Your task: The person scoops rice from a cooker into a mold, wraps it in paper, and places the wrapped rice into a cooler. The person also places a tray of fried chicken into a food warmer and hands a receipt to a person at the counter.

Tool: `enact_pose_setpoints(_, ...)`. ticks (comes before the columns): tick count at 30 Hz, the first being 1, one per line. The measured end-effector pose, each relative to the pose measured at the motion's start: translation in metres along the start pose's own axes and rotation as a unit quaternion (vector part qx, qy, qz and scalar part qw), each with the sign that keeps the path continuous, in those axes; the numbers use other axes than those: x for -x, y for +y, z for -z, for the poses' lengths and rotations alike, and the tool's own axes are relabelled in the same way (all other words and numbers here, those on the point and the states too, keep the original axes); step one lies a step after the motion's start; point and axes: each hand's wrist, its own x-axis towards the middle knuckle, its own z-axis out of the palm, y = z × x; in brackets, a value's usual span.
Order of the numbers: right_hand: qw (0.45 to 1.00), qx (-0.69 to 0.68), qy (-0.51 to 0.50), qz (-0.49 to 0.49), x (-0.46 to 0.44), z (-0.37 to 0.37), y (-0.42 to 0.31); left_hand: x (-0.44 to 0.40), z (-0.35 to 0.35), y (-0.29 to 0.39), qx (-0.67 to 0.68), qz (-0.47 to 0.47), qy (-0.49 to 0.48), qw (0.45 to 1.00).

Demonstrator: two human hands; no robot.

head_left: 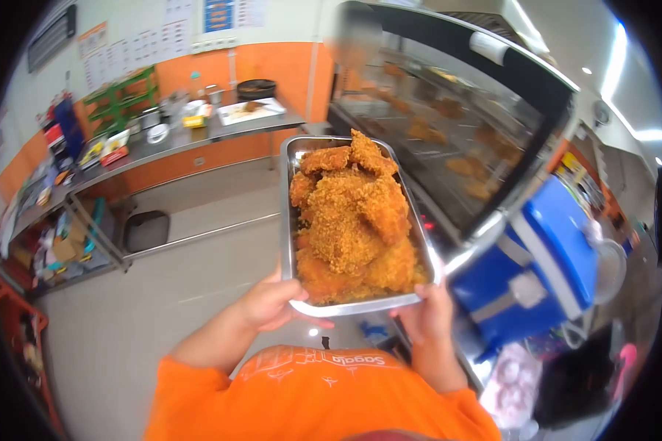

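Both hands occupied, fingers closed on one object. Left hand (271,300): thumb laid over the rim at the near left corner of a metal tray (360,305), fingers (315,321) reaching in under the near edge; gap between thumb and fingers filled by the rim. Right hand (430,312): thumb on the rim at the near right corner, remaining fingers beneath and partly hidden, so their exact spread cannot be told. The tray is thus held between the two hands, in front of the orange shirt (309,400). Directly ahead of both thumbs, inside the tray, lie breaded pieces (353,220), golden brown and heaped over one another, the far ones rising above the rim; neither thumb is seen resting on the heap. Ahead and to the right of the right fingers: a glass display case (449,95) with more brown pieces behind its pane. Just right of the right fingers: a blue box (515,272) with grey bands, tilted in view. Well beyond the left fingers, by the wall: a tabletop (224,132) carrying a white tray (276,108), a dark round pan (256,90), a yellow box (193,121) and a green rack (118,110). Far left of the left fingers, at the view's edge: a red crate (22,305). Below the left forearm: pale floor (213,264).
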Motion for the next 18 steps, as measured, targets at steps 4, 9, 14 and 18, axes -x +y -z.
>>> enact_pose_setpoints(4, 0.996, -0.012, -0.003, -0.084, -0.057, -0.023, 0.06, 0.02, 0.051, 0.036, -0.001, -0.04, 0.092, 0.995)
enact_pose_setpoints(9, 0.988, -0.027, -0.052, -0.143, -0.119, -0.046, 0.122, 0.023, 0.137, 0.047, 0.045, -0.076, 0.126, 0.988)
enact_pose_setpoints(14, 0.975, 0.012, -0.129, -0.178, -0.2, -0.035, 0.165, -0.011, 0.189, 0.07, 0.027, -0.146, 0.131, 0.98)
enact_pose_setpoints(18, 0.966, 0.065, -0.232, -0.094, -0.293, -0.033, 0.182, -0.052, 0.232, 0.105, 0.05, -0.193, 0.145, 0.969)
